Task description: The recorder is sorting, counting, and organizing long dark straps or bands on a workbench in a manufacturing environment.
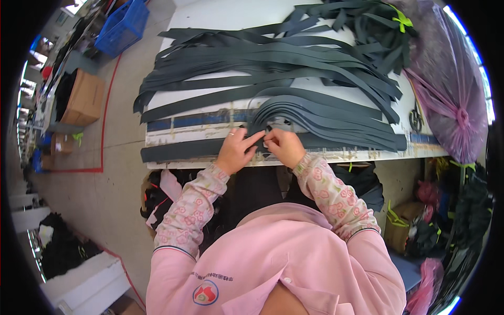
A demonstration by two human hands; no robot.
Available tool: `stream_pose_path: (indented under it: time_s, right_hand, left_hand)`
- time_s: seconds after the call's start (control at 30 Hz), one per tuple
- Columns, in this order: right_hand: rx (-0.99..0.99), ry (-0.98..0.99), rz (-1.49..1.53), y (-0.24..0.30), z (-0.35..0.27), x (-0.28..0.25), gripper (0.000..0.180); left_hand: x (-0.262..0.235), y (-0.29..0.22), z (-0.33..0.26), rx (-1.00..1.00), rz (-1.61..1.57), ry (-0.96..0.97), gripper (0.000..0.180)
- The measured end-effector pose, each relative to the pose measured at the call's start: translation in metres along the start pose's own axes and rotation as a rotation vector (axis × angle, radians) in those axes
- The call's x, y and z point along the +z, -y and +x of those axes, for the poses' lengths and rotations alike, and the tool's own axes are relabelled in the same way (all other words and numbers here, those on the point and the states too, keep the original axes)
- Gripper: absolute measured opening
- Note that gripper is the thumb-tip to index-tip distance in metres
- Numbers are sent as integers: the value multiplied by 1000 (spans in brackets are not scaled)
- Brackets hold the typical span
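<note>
A long dark grey-green strap (191,150) lies flat along the table's front edge, passing under both hands. My left hand (236,150) rests on it with fingers apart, the index finger stretched toward the right hand. A ring shows on one finger. My right hand (286,148) is closed in a pinch close beside that fingertip; what it pinches is too small to make out. Just beyond the hands, a stack of the same straps (320,111) bends in an arch, its ends fanning to the right. Dark patches show at some fingertips.
More loose straps (220,59) spread across the white table (231,10), with a tangled heap (375,31) at the far right. Scissors (416,119) lie near a tied purple plastic bag (451,100). A blue crate (122,27) and a cardboard box (84,98) stand on the left.
</note>
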State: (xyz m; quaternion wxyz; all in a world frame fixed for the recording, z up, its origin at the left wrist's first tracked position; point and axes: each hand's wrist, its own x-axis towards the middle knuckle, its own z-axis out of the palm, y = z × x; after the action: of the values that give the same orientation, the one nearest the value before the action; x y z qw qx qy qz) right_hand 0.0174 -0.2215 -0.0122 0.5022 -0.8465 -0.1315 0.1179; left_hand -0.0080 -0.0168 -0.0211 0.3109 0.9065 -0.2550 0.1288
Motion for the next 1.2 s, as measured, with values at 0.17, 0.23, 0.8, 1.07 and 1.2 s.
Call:
stream_pose_path:
  time_s: [0.17,0.23,0.8,1.07,1.2]
  right_hand:
    - [-21,42,-124,12,-5,14,10]
    - [-19,6,-147,12,-5,18,9]
    - [195,10,195,-25,-25,-65,8]
    - [146,-160,-68,-64,-59,-132,9]
    - [118,-172,-157,-60,-61,-131,10]
  left_hand:
    - [-6,0,-6,-38,0,7,58]
    - [-6,1,-8,-35,-2,9,59]
    - [-8,-2,-5,-27,-4,11,54]
    - [-9,0,-8,-30,31,38,52]
    - [-7,-1,-7,-40,34,47,53]
